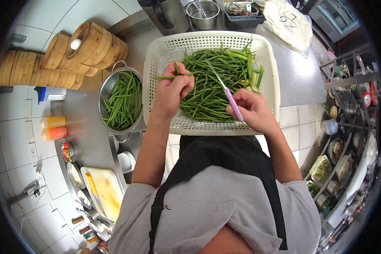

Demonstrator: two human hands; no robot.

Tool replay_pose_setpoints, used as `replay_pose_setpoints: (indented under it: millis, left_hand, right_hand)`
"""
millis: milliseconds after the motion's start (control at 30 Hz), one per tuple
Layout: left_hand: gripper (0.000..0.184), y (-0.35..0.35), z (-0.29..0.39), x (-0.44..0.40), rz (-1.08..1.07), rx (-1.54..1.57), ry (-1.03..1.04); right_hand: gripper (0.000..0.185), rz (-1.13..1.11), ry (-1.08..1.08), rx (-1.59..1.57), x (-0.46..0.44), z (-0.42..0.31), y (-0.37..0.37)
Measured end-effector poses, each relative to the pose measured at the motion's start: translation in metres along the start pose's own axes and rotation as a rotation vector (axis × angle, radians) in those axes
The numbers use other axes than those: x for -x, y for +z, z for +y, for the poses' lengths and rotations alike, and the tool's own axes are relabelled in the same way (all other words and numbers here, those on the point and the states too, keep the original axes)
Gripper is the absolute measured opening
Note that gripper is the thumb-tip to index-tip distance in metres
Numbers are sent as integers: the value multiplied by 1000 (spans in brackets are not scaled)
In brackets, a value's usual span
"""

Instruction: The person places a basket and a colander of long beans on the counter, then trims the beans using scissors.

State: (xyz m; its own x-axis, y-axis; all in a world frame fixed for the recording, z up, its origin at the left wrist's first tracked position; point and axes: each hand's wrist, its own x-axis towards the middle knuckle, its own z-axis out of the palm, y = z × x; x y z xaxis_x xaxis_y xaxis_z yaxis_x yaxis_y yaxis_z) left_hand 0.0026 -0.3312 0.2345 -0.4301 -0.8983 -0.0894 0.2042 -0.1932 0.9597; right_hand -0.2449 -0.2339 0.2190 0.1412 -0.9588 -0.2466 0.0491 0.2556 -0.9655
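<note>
My left hand point(172, 89) is closed around a few green beans point(167, 77), held over the left side of a large white perforated basket point(211, 39). In my right hand point(254, 109) is a small knife point(231, 101) with a lilac handle. Its thin blade points up and to the left above the heap of long green beans point(211, 91) in the basket. Some paler, thicker green stalks point(252, 74) lie at the right of the heap. To the left, a metal colander point(101, 106) with two handles holds more green beans point(125, 101).
Bamboo steamers point(95, 44) stand at the upper left, with yellow point(53, 122) and orange point(54, 133) squeeze bottles below. A cutting board point(110, 192) carries a yellow-handled knife point(91, 184). Behind the basket are a metal jug point(167, 17), a metal pot point(203, 19) and a marked white bag point(288, 25). Shelves point(343, 127) line the right.
</note>
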Motion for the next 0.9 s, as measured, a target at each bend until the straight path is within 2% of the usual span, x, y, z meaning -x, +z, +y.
replay_pose_setpoints:
  millis: [67, 167, 433, 567, 633, 667, 733, 767, 833, 867, 900]
  left_hand:
    - [13, 8, -3, -1, 69, 209, 32]
    - [13, 16, -11, -1, 100, 295, 29]
    - [12, 47, -25, 5, -39, 300, -75]
    - [2, 49, -23, 4, 32, 268, -98]
    - [17, 45, -21, 4, 78, 199, -106]
    - [17, 43, -19, 4, 79, 198, -106]
    - [32, 36, -17, 5, 134, 15, -71]
    - [32, 31, -15, 4, 134, 13, -71]
    - [31, 13, -10, -4, 279, -273, 3]
    - [31, -4, -10, -10, 282, -276, 2]
    - [34, -25, -11, -18, 259, -494, 70]
  right_hand:
    - [26, -48, 16, 223, 3, -11, 0]
    - [28, -63, 19, 225, 4, -13, 0]
    - [30, -32, 29, 189, 4, -12, 1]
    - [30, -17, 2, 254, 3, -7, -1]
    - [29, -13, -10, 259, 2, -3, -1]
    - [28, 0, -11, 202, 1, 2, 0]
    - [27, 13, -13, 145, 0, 3, 0]
    - [26, 18, 1, 148, 0, 3, 0]
    - [25, 23, 14, 147, 0, -1, -1]
    - [25, 29, 11, 201, 0, -4, -2]
    - [25, 34, 6, 254, 0, -5, -2]
